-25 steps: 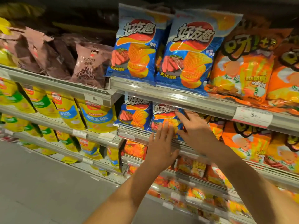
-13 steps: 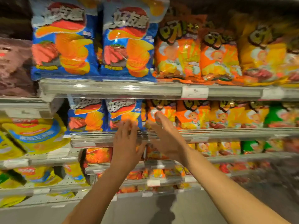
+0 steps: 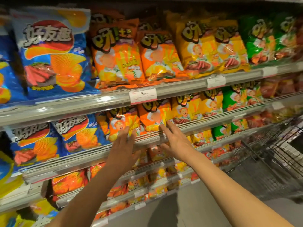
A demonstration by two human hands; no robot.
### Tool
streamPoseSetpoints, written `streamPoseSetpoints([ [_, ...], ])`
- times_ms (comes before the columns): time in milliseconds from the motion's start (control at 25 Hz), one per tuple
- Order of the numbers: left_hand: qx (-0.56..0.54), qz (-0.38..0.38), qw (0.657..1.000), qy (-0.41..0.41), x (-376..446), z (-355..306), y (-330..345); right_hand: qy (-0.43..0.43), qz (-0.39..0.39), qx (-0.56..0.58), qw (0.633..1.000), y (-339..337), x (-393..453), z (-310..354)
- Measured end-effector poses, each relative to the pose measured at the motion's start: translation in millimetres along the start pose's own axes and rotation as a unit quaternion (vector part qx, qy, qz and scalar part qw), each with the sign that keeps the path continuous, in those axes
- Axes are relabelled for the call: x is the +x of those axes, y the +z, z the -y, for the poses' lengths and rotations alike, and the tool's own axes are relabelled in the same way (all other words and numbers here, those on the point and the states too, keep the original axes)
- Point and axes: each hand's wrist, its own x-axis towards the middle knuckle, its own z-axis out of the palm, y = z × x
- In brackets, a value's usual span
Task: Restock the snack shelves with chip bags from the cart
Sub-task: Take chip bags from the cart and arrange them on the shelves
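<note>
Both my hands are stretched out in front of the second shelf (image 3: 205, 123), empty, fingers straight. My left hand (image 3: 123, 145) has its fingertips at the lower edge of an orange chip bag (image 3: 122, 123). My right hand (image 3: 176, 141) reaches with its fingertips to the bottom of the neighbouring orange bag (image 3: 154, 117); whether they touch is unclear. Blue chip bags (image 3: 77, 133) stand to the left on the same shelf. The wire cart (image 3: 278, 151) stands at the right, its contents hidden.
The top shelf (image 3: 98, 102) carries large blue, orange, yellow and green bags, with a price tag (image 3: 143, 95) on its rail. Lower shelves (image 3: 147, 171) hold small orange and red packs. Grey floor (image 3: 188, 210) lies below between my arms.
The view has swung right along the shelves. Both hands moved from the blue bags to the orange bags, staying empty with straight fingers. The cart has come into view.
</note>
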Motion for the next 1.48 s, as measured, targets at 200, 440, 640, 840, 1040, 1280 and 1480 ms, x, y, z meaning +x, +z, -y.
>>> streamPoseSetpoints([
  [200, 0.031, 0.038, 0.995, -0.086, 15.1, -9.2, 6.2, 0.014, -0.031, 0.013, 0.999, 5.2, 32.0, -21.2],
  [440, 0.035, -0.004, 0.967, -0.252, 51.4, -76.7, -2.9, -0.101, -0.031, -0.006, 0.994, -0.3, 36.8, -44.3],
  [640, 0.059, -0.102, 0.991, -0.055, 133.7, -204.8, 10.2, -0.124, -0.142, 0.139, 0.972, -55.4, 22.8, -153.2],
  [840, 0.141, -0.055, 0.984, -0.093, 220.1, -260.3, 21.3, -0.088, -0.168, 0.075, 0.979, -86.3, 40.3, -277.2],
  [1040, 0.222, 0.002, 0.964, -0.144, 240.1, -256.6, 23.0, -0.103, -0.041, 0.018, 0.994, -64.3, 40.7, -320.0],
  [1280, 0.245, 0.018, 0.955, -0.169, 242.1, -267.4, 20.2, -0.085, 0.059, 0.054, 0.993, -81.8, 50.5, -323.1],
  [1480, 0.21, -0.005, 0.963, -0.168, 238.8, -274.9, 19.1, -0.076, -0.073, 0.185, 0.977, -108.9, 37.2, -353.3],
])
